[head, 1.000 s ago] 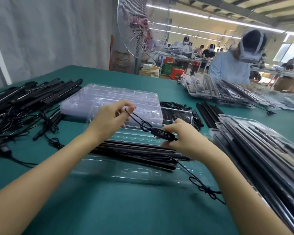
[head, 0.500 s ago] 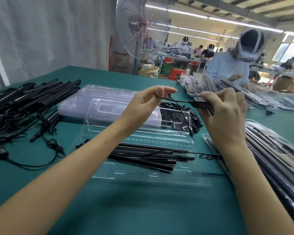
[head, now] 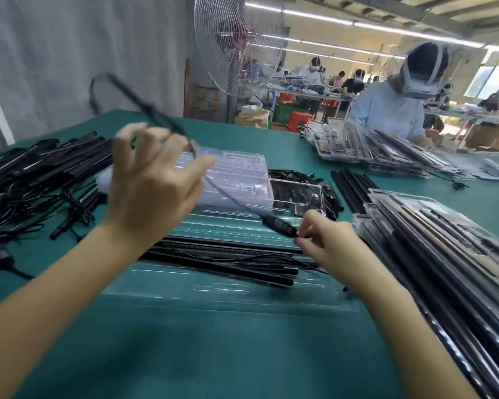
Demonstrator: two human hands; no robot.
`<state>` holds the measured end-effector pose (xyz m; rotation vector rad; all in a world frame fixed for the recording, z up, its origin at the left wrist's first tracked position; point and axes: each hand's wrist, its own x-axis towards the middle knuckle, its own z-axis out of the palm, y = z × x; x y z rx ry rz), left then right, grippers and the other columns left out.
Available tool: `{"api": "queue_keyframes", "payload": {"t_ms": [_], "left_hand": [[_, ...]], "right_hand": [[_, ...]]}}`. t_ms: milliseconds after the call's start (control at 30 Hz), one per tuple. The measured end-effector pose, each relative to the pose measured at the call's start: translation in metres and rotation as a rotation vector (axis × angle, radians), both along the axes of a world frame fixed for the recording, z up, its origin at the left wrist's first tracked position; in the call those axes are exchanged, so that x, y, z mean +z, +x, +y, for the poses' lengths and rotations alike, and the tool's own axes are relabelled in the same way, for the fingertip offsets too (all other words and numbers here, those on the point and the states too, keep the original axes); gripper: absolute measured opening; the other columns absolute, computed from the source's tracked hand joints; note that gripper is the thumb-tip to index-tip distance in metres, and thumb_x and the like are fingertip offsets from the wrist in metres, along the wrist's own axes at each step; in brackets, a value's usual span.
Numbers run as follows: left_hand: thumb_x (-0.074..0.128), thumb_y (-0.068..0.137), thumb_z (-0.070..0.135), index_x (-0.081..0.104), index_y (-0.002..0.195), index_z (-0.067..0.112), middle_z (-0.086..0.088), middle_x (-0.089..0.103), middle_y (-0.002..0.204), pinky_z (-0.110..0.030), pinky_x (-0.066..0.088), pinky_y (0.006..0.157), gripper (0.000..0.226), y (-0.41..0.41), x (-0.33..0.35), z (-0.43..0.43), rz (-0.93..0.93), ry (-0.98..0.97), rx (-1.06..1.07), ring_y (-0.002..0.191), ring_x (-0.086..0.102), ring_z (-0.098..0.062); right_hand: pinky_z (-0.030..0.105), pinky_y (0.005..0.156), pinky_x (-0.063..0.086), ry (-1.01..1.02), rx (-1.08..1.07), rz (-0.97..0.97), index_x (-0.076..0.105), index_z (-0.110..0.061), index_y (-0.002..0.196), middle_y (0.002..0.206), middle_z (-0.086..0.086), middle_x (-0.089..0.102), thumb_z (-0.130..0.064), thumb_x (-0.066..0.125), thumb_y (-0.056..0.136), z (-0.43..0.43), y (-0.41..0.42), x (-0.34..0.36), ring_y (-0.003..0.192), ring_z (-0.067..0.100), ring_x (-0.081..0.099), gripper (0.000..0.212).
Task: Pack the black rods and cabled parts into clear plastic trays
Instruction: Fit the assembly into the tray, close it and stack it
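Both hands held one cable: left hand [head: 150, 191] pinched it high at ten o'clock (blurred), right hand [head: 326, 240] gripped the controller [head: 280, 226]. I judged coiling it loosely before seating it in the tray [head: 213, 292] was best.

Bare table [head: 213, 355] before tray [head: 228, 295]

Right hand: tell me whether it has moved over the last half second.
Yes. The right hand dropped from above the far tray stack towards the open tray, taking the inline controller with it.
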<state>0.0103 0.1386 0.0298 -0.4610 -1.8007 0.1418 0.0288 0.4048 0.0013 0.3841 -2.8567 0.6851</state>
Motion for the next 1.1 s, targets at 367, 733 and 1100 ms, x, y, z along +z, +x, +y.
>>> {"api": "queue_keyframes", "payload": {"t_ms": [367, 733, 1100], "left_hand": [[0.035, 0.091, 0.03, 0.048, 0.117, 0.034, 0.006, 0.065, 0.106, -0.028, 0.036, 0.065, 0.029, 0.039, -0.048, -0.048, -0.993, -0.033, 0.554, 0.095, 0.063, -0.015], [0.067, 0.083, 0.042, 0.067, 0.098, 0.028, 0.02, 0.054, 0.085, -0.015, 0.045, 0.075, 0.021, 0.0, -0.077, 0.006, -1.383, -0.013, -0.53, 0.082, 0.053, 0.007], [0.053, 0.093, 0.043, 0.067, 0.111, 0.025, 0.014, 0.054, 0.097, -0.027, 0.046, 0.08, 0.029, 0.008, -0.082, 0.004, -1.232, -0.136, -0.469, 0.085, 0.048, 0.001]], "right_hand": [[0.029, 0.071, 0.046, 0.323, 0.241, -0.158, 0.051, -0.033, 0.116, 0.101, -0.001, 0.065, -0.035, 0.052, 0.094, -0.036, 0.021, -0.023, 0.09, 0.022, 0.059, 0.022], [0.031, 0.085, 0.046, 0.081, 0.219, -0.12, 0.065, -0.023, 0.103, 0.097, -0.009, 0.056, -0.023, 0.066, 0.084, -0.051, 0.02, -0.044, 0.096, 0.013, 0.054, 0.019], [0.026, 0.075, 0.041, 0.163, 0.211, -0.064, 0.068, -0.022, 0.105, 0.102, -0.005, 0.054, -0.038, 0.06, 0.089, -0.059, 0.02, -0.046, 0.095, 0.018, 0.053, 0.024]]}}
